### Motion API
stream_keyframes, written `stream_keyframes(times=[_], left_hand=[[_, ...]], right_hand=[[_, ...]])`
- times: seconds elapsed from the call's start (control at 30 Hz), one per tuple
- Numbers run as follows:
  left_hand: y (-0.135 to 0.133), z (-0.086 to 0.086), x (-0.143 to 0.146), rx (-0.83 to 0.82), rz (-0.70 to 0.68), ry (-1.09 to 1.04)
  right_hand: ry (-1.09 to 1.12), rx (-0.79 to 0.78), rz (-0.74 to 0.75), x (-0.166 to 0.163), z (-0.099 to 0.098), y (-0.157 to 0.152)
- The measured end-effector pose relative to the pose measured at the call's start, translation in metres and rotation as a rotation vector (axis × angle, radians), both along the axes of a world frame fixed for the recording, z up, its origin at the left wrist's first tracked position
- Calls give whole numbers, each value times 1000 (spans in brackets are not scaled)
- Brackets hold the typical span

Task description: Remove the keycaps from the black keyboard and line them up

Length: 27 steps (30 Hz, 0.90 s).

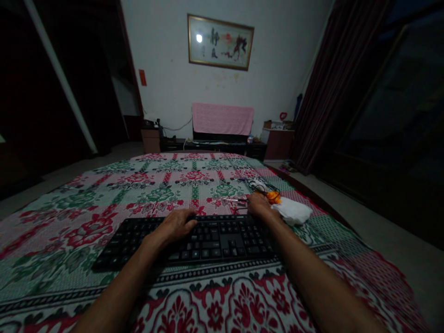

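A black keyboard (208, 240) lies on a bed covered by a floral red, green and white bedspread (104, 203). My left hand (175, 225) rests on the keyboard's far edge, fingers curled over the keys. Just past the keyboard's right far corner, my right hand (258, 206) is closed around the handle of a thin tool (234, 200) whose metal tip points left. Right of that hand lie an orange object (274, 197), a crumpled white cloth (293, 211) and a tangle of black cable (260, 186).
The bed's right edge drops to a grey floor (381, 231). Beyond the bed stand a low cabinet with a pink cloth (222, 119) draped over a screen, a framed picture (220, 42) on the wall, and dark curtains (329, 83) at right.
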<state>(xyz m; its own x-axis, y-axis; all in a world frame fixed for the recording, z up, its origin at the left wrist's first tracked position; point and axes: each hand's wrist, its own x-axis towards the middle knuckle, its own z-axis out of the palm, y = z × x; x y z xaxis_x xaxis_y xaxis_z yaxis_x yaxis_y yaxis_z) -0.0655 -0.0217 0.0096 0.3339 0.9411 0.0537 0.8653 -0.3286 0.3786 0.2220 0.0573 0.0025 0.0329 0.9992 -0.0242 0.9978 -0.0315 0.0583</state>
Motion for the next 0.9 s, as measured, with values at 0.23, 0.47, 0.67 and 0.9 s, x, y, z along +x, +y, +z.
stream_keyframes(times=[0.23, 0.47, 0.67, 0.9], left_hand=[[2, 4, -3, -25, -33, 38], [1, 4, -3, -17, -28, 10], [3, 0, -3, -18, 71, -126], [3, 0, 1, 56, 97, -215]], right_hand=[[24, -36, 22, 8, 4, -4], [12, 158, 175, -20, 11, -22], [115, 145, 394, -59, 12, -37], [132, 70, 465, -79, 12, -45]])
